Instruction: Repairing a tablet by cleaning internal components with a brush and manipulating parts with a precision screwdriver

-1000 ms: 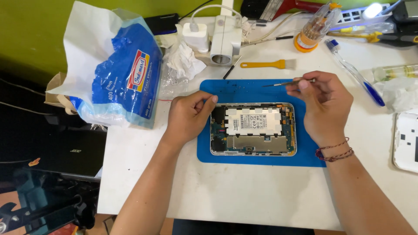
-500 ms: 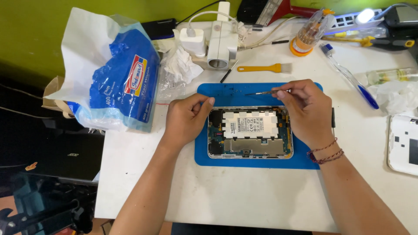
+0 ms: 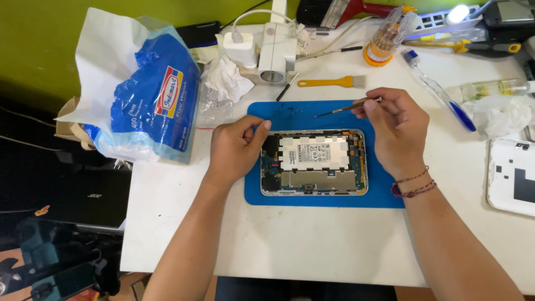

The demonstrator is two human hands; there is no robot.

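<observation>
An opened tablet (image 3: 315,163) lies flat on a blue mat (image 3: 301,114) in the middle of the white table (image 3: 312,245). Its back is off, so the white battery and small green and black parts show.

The person's left hand (image 3: 237,149) rests on the left edge of the tablet. Its fingers are curled in and press on the frame. The right hand (image 3: 397,131) is over the right side of the tablet. Its fingers are pinched tight on a thin metal tool (image 3: 348,107). The tool's tip points left over the mat, just past the far edge of the tablet.

The tablet looks light, thin and stiff. The open inside looks easy to break, so the safe place to hold it is likely the outer frame, not the small parts. The thin tool looks light and may slip.

On the left of the table lies a puffy blue and white plastic bag (image 3: 150,108) with a slanted label in red and yellow. At the far side stands a clear round tub with an orange base (image 3: 384,42). A white back cover (image 3: 512,175) lies at the right edge. A small clear bottle (image 3: 493,88) lies far right.
</observation>
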